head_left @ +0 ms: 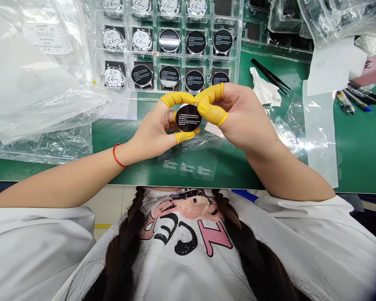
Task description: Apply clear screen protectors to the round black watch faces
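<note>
A round black watch face (188,118) with white printed text is held up above the front part of the table. My left hand (156,127) is closed around its left side, with yellow finger cots on the fingertips and the thumb below the rim. My right hand (230,110), also in yellow finger cots, is closed at the upper right edge, thumb against the rim and fingertips meeting my left index finger. Whether a film edge lies between those fingertips is hidden. Beneath the hands, clear sticker sheets (188,169) with small white print lie on the table.
A clear plastic tray (183,56) of watch faces, some showing silver backs, stands behind my hands. Plastic bags (34,96) cover the left side. Black tweezers (269,75), a crumpled white tissue (265,90), several pens (359,98) and more trays (326,21) are at the right.
</note>
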Demonstrator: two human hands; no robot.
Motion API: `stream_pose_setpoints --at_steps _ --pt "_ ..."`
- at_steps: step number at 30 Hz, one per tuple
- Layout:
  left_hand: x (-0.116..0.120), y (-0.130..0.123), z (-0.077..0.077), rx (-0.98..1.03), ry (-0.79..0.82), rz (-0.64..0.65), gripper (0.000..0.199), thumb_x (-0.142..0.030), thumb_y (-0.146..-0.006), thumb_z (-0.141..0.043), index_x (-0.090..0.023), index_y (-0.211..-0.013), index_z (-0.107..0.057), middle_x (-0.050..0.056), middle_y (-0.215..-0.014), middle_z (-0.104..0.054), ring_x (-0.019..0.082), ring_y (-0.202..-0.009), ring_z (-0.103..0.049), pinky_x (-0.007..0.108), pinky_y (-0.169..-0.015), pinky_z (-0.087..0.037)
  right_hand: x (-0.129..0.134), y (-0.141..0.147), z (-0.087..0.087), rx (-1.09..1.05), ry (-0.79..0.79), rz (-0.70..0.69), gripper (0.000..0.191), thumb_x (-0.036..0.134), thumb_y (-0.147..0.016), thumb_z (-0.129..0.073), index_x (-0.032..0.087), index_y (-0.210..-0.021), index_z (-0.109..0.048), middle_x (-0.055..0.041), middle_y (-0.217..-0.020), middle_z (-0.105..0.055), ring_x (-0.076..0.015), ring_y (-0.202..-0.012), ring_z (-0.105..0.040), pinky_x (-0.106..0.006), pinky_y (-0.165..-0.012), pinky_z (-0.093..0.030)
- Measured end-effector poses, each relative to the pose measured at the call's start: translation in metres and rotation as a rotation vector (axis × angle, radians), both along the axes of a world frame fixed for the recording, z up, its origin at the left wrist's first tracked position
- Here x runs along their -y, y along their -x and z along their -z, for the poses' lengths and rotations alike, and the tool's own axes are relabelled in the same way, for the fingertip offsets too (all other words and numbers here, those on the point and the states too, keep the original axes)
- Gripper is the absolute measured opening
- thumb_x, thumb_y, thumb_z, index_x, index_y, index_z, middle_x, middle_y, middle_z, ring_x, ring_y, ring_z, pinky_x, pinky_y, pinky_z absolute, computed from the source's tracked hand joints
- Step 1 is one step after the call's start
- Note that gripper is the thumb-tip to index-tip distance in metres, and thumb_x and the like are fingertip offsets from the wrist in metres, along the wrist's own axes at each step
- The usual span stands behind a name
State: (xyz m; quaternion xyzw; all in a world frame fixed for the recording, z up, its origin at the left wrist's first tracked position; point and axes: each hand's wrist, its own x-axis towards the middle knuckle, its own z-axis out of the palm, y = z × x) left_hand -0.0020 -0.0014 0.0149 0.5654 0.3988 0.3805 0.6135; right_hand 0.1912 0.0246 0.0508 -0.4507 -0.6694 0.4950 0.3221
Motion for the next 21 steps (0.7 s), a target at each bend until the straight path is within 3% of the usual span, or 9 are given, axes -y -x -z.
stream_pose_setpoints --at_steps 11,21 --pt "0.001 0.0 -0.002 -0.016 -0.024 0.006 0.066 -0.037 -0.072 -0.086 -0.025 -0.124 -0.049 0.001 -0.097 -0.074 0.023 -0.099 -0.076 0.042 -0.089 -0.064 0.003 0.001 -0.004 0.056 -0.033 0.018 0.025 0.049 -0.087 -0.072 0.024 -0.084 -0.065 -0.0042 -0.098 -0.073 -0.0223 -0.096 -0.068 -0.045 -0.092 -0.059" --pt "0.0 0.001 0.004 0.03 -0.087 0.05 0.064 -0.036 -0.074 -0.084 -0.024 -0.126 -0.049 0.003 -0.11 -0.072 0.023 -0.104 -0.074 0.042 -0.092 -0.063 0.006 0.003 -0.01 0.053 -0.042 0.064 0.017 0.038 -0.083 -0.077 0.025 -0.08 -0.067 -0.0029 -0.093 -0.073 -0.0207 -0.092 -0.069 -0.042 -0.092 -0.058"
